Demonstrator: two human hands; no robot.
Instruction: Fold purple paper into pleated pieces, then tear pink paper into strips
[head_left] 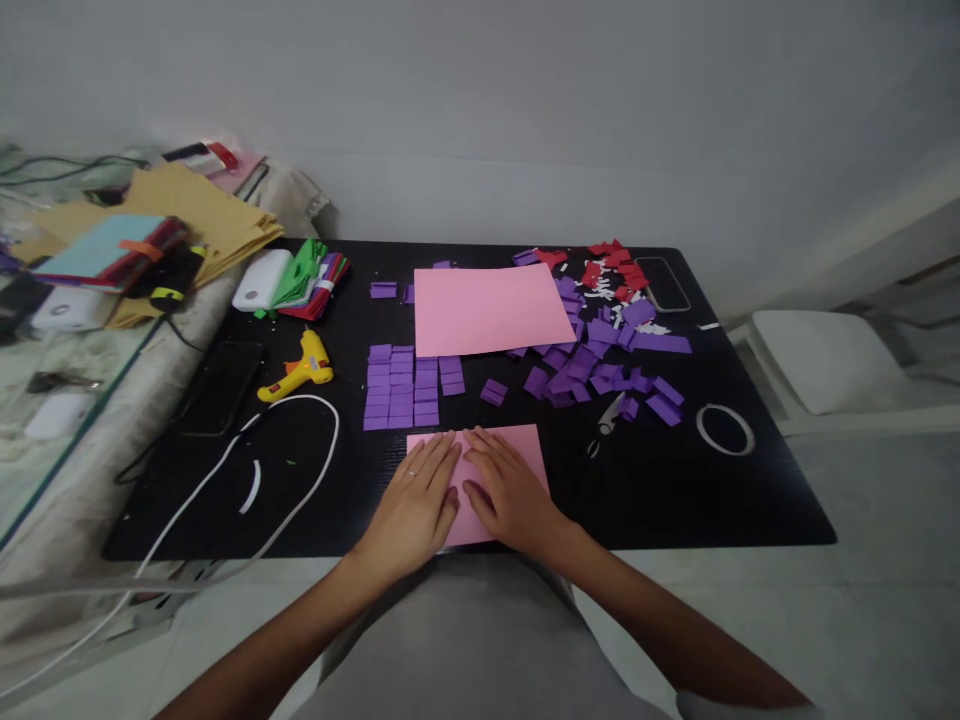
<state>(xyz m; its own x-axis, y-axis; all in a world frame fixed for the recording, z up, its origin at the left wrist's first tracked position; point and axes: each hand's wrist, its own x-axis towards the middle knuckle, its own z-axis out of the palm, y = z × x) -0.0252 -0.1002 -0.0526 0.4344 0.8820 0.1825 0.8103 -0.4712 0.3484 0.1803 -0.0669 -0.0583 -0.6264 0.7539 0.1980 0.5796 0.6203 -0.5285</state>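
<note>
My left hand (416, 497) and my right hand (508, 489) lie flat side by side on a folded pink paper sheet (525, 447) at the near edge of the black table (660, 500). Fingers of both hands are stretched out and pressed on the paper; neither hand holds anything. A ring shows on my left hand. A larger pink sheet (491, 308) lies flat further back. Rows of small purple paper rectangles (409, 385) sit just beyond my left hand, and a loose heap of purple pieces (600, 360) lies to the right.
A yellow glue gun (300, 367) with a white cable (300, 480) lies at the left. Scissors (609, 415) and a tape ring (724, 428) are at the right. Red scraps (611, 262), a phone (661, 283), green and red paper (307, 275), a dark phone (217, 385).
</note>
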